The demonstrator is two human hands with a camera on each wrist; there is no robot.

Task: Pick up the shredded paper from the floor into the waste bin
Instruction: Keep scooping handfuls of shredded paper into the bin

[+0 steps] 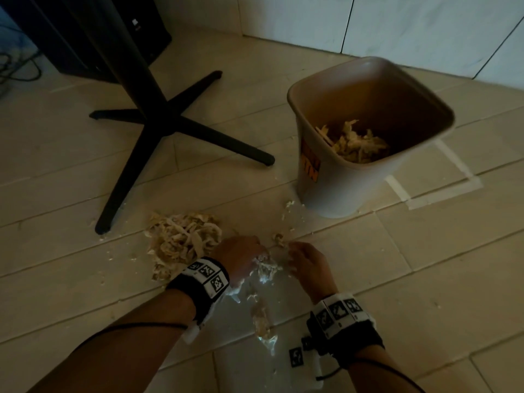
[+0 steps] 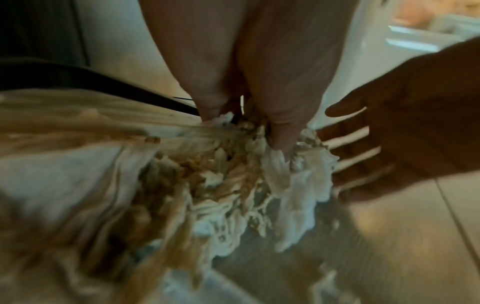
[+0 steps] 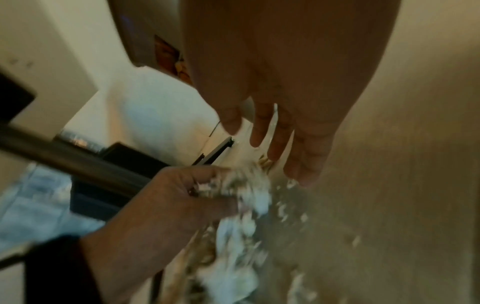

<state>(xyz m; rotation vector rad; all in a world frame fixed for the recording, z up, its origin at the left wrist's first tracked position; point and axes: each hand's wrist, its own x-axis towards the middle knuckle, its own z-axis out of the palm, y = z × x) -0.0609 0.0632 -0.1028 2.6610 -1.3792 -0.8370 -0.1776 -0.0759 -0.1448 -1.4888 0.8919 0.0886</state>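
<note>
A loose pile of beige shredded paper (image 1: pixel 181 242) lies on the tiled floor, left of both hands. My left hand (image 1: pixel 241 258) is down on the floor with its fingers curled into a bunch of shreds (image 2: pixel 233 168); in the right wrist view the left hand (image 3: pixel 168 203) holds that clump (image 3: pixel 249 193). My right hand (image 1: pixel 306 265) hovers just right of it, fingers straight and spread (image 3: pixel 306 164), holding nothing. The right hand (image 2: pixel 415 127) shows dark in the left wrist view. The beige waste bin (image 1: pixel 320 109) stands upright beyond the hands, with shredded paper (image 1: pixel 354 143) in its bottom.
A black cross-shaped table base (image 1: pixel 175 123) spreads over the floor at the left, one foot close to the pile. A black box (image 1: pixel 93 32) and cables sit at the back left. White tape lines (image 1: pixel 425 194) mark the floor beside the bin. Small scraps (image 1: pixel 289 208) lie near the bin's foot.
</note>
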